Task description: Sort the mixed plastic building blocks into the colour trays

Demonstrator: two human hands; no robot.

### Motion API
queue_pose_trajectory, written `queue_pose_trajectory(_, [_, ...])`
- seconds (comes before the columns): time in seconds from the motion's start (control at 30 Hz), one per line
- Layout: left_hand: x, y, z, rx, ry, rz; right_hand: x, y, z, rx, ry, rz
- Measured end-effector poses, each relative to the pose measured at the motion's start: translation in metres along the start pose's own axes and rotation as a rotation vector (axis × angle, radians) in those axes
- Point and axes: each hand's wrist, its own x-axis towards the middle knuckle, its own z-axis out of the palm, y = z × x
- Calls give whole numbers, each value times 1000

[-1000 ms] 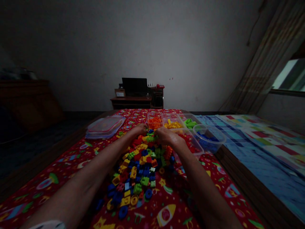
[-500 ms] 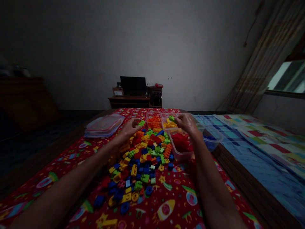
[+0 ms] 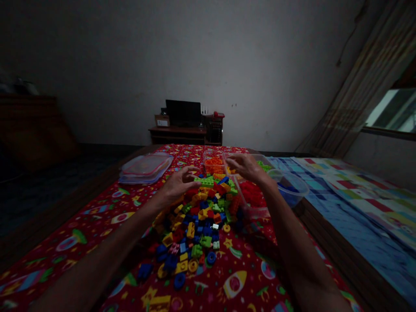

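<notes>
My left hand [image 3: 178, 185] is over the far left side of a heap of toy building bricks [image 3: 203, 216], its thumb and fingers apart. A long green brick [image 3: 204, 182] lies by its thumb tip, on the heap. My right hand [image 3: 245, 167] reaches above the clear boxes, fingers stretched out and no brick visible in them. Below its fingertips are yellow bricks [image 3: 231, 170] in a box, partly hidden. Red bricks [image 3: 251, 193] fill the box under my right wrist. Green bricks [image 3: 264, 166] show in a box just beyond that hand.
Orange bricks [image 3: 214, 164] sit in another clear box. A round tub [image 3: 292, 190] with blue bricks stands at the right edge. Stacked lids [image 3: 146, 168] lie at the left on the red patterned cloth [image 3: 107, 216]. A bed [image 3: 344, 195] adjoins at the right.
Both hands held green bricks earlier; now neither visibly does. My left hand has opened and come lower, nearer the heap. My right hand has moved slightly left, its green brick gone from the fingers.
</notes>
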Motion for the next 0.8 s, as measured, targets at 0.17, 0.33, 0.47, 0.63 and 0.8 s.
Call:
queue_pose_trajectory(0.17, [-4, 2, 2, 40, -21, 43, -15, -51, 34, 96, -283, -236])
queue_pose_trajectory(0.33, [-5, -2, -7, 102, -14, 80, -16, -38, 30, -56, -244, -127])
queue_pose_trajectory(0.47, [-3, -5, -19, 167, 21, 120, -3, 7, 6, -245, -152, 77])
queue_pose_trajectory(0.63, [-2, -7, -26, 255, 0, 161, 22, 71, -23, -436, -4, 434])
queue_pose_trajectory(0.8, [-4, 1, -30, 286, 4, 111, 26, 73, -20, -481, 31, 370])
